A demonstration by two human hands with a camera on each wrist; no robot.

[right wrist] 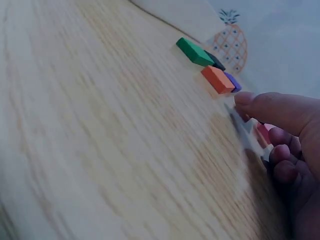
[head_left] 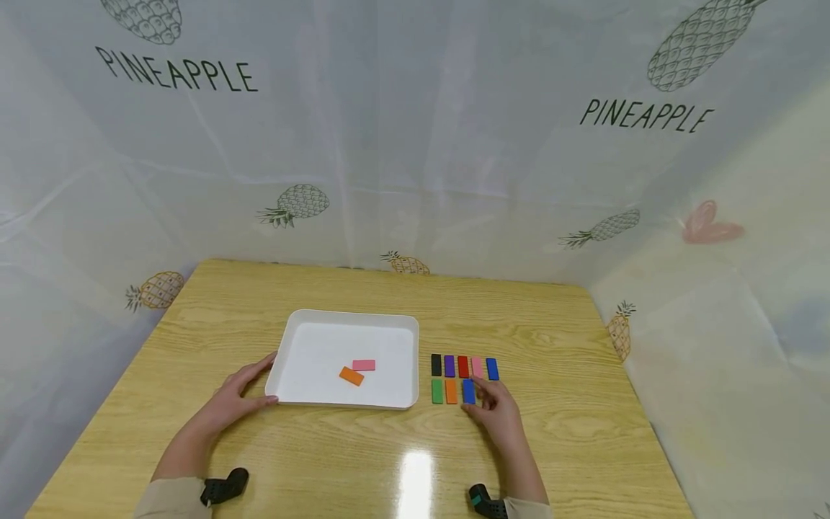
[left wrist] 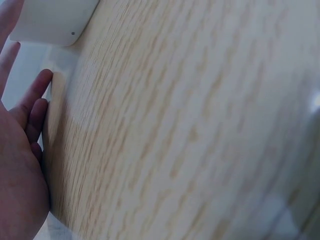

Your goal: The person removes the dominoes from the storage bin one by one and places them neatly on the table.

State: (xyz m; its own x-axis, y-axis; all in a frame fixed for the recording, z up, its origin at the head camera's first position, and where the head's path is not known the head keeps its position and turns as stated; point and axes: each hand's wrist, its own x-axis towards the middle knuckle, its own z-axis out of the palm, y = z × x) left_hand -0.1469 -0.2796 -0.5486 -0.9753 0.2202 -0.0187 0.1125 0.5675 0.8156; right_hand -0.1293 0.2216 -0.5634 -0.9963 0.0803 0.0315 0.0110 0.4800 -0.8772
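Observation:
My left hand (head_left: 235,395) rests at the left side of a white tray (head_left: 275,360), its thumb at the near corner and its fingers along the wall. In the left wrist view those fingers look fairly straight. Inside the tray lie a pink block (head_left: 364,365) and an orange block (head_left: 351,376). To the tray's right, my right hand (head_left: 499,412) pinches a blue block (head_left: 468,391) end to end between thumb and fingers, at the end of the near row. The right wrist view hides that block behind the thumb (right wrist: 272,109).
Beside it in the near row are a green block (head_left: 437,391) and another orange block (head_left: 451,391). Black (head_left: 436,365), purple (head_left: 449,366), red (head_left: 463,366), pink (head_left: 477,367) and blue blocks (head_left: 493,369) form the far row. A pineapple-print curtain (head_left: 415,180) hangs behind the wooden table (head_left: 545,324).

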